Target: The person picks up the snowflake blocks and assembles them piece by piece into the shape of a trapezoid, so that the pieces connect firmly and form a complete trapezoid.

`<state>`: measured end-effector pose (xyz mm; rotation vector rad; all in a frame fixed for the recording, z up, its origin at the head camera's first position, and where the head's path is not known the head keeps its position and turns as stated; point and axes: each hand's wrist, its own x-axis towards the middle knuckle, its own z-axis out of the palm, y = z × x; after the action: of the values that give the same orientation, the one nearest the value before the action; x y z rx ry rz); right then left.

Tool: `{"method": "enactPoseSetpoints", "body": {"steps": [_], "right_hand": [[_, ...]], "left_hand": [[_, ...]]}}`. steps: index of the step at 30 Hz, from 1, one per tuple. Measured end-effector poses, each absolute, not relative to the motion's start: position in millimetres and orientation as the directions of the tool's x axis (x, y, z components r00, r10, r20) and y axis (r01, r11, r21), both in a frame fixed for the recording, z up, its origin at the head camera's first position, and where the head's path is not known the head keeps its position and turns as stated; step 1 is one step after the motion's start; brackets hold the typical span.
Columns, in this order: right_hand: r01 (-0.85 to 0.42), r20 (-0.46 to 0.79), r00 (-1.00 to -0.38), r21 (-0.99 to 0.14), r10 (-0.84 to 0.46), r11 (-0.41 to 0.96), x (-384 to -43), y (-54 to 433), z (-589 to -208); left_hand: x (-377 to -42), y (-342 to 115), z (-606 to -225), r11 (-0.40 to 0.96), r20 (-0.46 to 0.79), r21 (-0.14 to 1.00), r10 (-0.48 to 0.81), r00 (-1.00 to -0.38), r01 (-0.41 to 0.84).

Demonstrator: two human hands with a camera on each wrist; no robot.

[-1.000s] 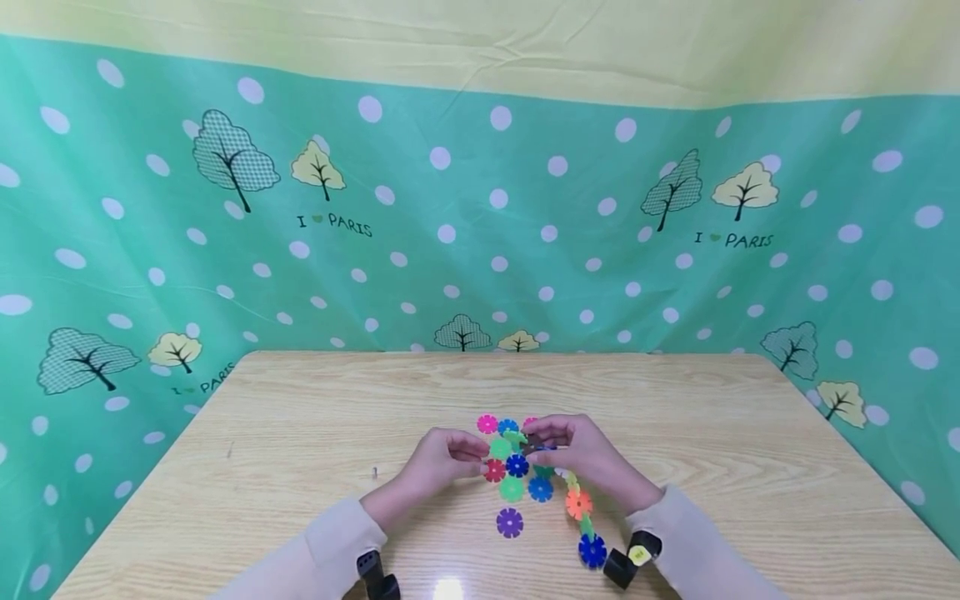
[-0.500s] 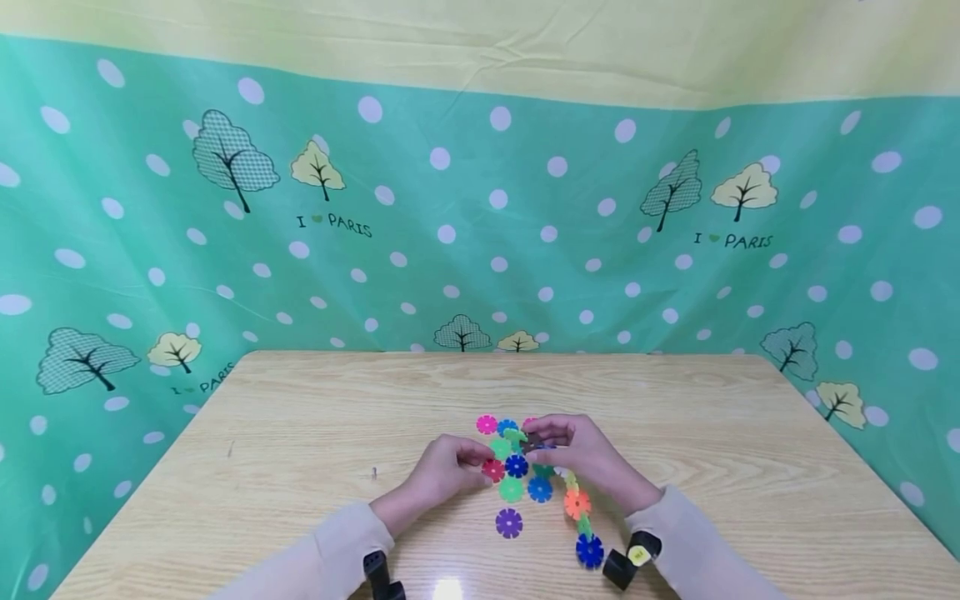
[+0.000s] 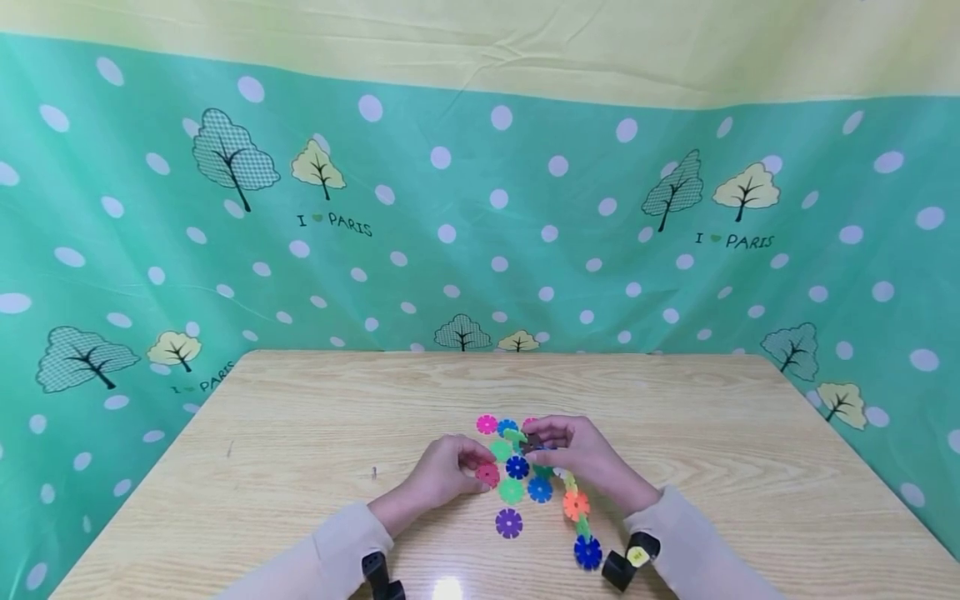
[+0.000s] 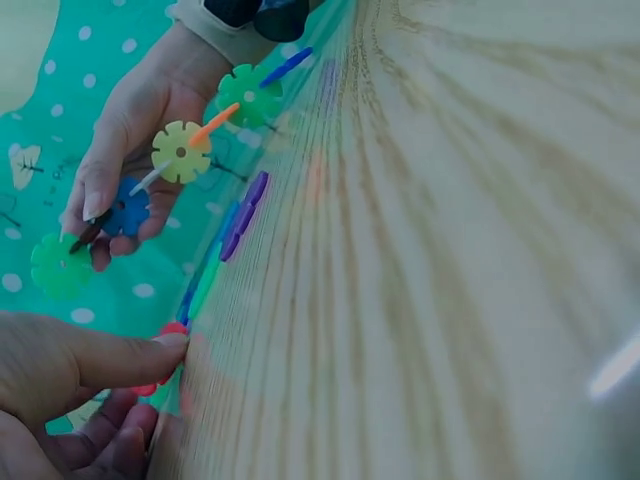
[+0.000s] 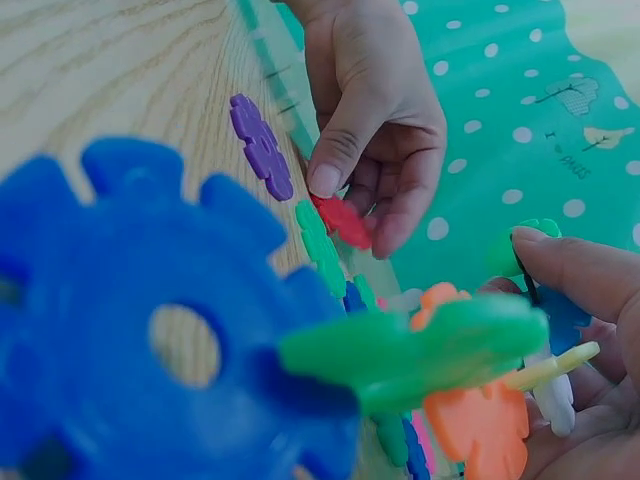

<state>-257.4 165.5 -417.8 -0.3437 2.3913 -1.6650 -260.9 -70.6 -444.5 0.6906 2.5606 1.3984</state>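
My left hand (image 3: 446, 471) pinches a red snowflake disc (image 3: 487, 476) between thumb and fingers, at the left side of a group of loose discs. In the right wrist view that red disc (image 5: 342, 220) stands tilted near the tabletop. My right hand (image 3: 581, 446) holds a chain of slotted discs by its upper end, thumb over the brown disc (image 4: 88, 232) and a blue disc (image 4: 128, 207). From there the chain hangs toward me through white, yellow (image 4: 181, 152), orange (image 3: 576, 505) and green pieces to a dark blue disc (image 3: 588, 552). A light green disc (image 4: 60, 266) tops it.
Loose discs lie on the wooden table (image 3: 337, 392) between the hands: pink (image 3: 487, 424), light green (image 3: 511, 490), dark blue (image 3: 517, 467), blue (image 3: 540, 489) and purple (image 3: 508, 523). A small bit (image 3: 374, 472) lies to the left. A green curtain (image 3: 405, 208) hangs behind.
My left hand has come down and slightly nearer, taken the red disc between thumb and fingers, and drawn it a little left. My right hand stays almost still; the chain's low end swings slightly left.
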Motion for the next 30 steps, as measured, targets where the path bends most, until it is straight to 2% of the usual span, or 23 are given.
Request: {"method": "enactPoseSetpoints", "body": {"steps": [6, 12, 26, 30], "right_hand": [[-0.075, -0.029, -0.951, -0.944, -0.309, 0.322, -257.9, 166.4, -418.0], [-0.077, -0.023, -0.95, -0.95, -0.313, 0.303, -257.4, 166.9, -417.9], [-0.079, -0.019, -0.951, -0.95, -0.31, 0.303, -256.3, 165.5, -415.3], [-0.09, -0.01, -0.953, -0.946, -0.303, 0.311, -257.2, 165.8, -417.3]], "left_hand": [[-262.2, -78.1, -443.3, 0.444, 0.073, 0.845, 0.457, -0.886, 0.298], [-266.5, -81.4, -436.1, 0.355, 0.002, 0.92, 0.415, -0.91, 0.164], [-277.1, -60.7, -411.7, 0.153, 0.029, 0.986, 0.263, -0.964, 0.071], [-268.3, -55.4, -394.5, 0.133, 0.033, 0.989, 0.24, -0.97, 0.067]]}}
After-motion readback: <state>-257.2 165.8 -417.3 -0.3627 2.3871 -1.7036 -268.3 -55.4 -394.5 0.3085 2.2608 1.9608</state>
